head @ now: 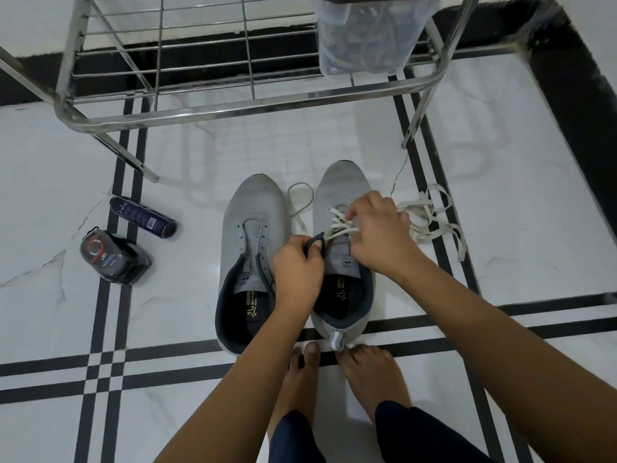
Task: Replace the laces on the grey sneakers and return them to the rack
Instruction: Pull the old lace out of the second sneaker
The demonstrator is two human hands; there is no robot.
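Both hands grip laces over the right sneaker (pixel 340 248): left hand (pixel 297 269) dark lace (pixel 315 242), right hand (pixel 377 232) seemingly white lace (pixel 340 225).

Grey mesh cloth sneakers (pixel 253 228), lower centre; shiny metal rack (pixel 200 110), top; glossy marble-look floor (pixel 500 195); clear plastic tub (pixel 364 38).

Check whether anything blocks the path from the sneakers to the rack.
Nothing visible does. The floor between the sneakers and the rack is bare; the container fills only the shelf's right end.
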